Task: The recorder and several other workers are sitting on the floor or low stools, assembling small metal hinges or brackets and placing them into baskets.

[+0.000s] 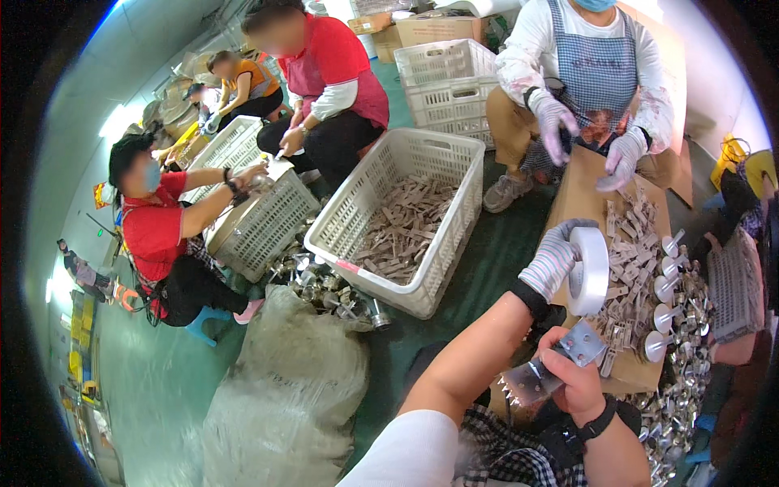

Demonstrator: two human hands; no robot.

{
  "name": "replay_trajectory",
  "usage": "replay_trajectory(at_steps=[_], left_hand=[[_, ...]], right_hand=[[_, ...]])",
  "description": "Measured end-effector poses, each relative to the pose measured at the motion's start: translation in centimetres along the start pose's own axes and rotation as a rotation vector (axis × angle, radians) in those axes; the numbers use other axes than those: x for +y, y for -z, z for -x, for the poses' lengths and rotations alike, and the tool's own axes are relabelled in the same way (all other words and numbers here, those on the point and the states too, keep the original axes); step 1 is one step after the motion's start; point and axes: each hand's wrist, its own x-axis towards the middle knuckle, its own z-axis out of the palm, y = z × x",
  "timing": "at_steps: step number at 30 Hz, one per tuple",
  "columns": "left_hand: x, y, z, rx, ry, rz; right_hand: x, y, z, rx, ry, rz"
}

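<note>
My left hand (pixel 553 261), in a striped glove, grips a wide roll of white or clear tape (pixel 598 276) held on edge above the cardboard-topped work surface. Below it, my bare right hand (pixel 580 386) has its fingers around a shiny metal tape cutter (pixel 527 385), a bent plate with a toothed edge pointing left. The roll and the cutter are apart. Just beyond my hands lies a heap of flat metal clips (pixel 629 260) on the cardboard (pixel 580 195). Several round-headed metal pieces (pixel 659 344) lie along its right side.
Across from me, a gloved co-worker's hands (pixel 623 158) hover over the cardboard's far end. A white crate (pixel 442 284) of metal clips stands left of it. A plastic sack (pixel 284 390) lies on the floor, near more metal pieces (pixel 324 288). Other people sit at crates farther left.
</note>
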Motion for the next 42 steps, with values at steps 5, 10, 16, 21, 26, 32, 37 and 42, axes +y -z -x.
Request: replay_trajectory(at_steps=[5,10,16,21,26,32,37,42], left_hand=[[0.4,-0.7,0.8,-0.001,0.015,-0.11],[0.3,0.1,0.5,-0.084,-0.027,-0.03],[-0.2,-0.9,0.3,-0.062,0.037,0.06],[0.5,-0.5,0.4,-0.088,0.188,0.203],[0.9,0.9,0.5,-0.207,0.223,0.349],[1.0,-0.5,1.3,-0.159,0.095,-0.083],[1.6,0.0,0.5,-0.229,0.097,0.119],[2.2,-1.4,1.3,-0.242,-0.02,-0.162]], right_hand=[[-0.1,0.7,-0.6,-0.046,0.066,0.05],[-0.5,0.4,-1.1,-0.096,0.091,0.04],[-0.7,0.9,-0.6,-0.071,0.116,-0.011],[-0.7,0.7,-0.4,-0.093,0.093,-0.03],[-0.6,0.5,-0.6,-0.115,0.077,-0.029],[-0.9,0.7,-0.5,-0.092,0.096,-0.026],[-0.7,0.8,-0.3,-0.077,0.098,-0.003],[-1.0,1.1,0.4,-0.06,0.102,0.0]])
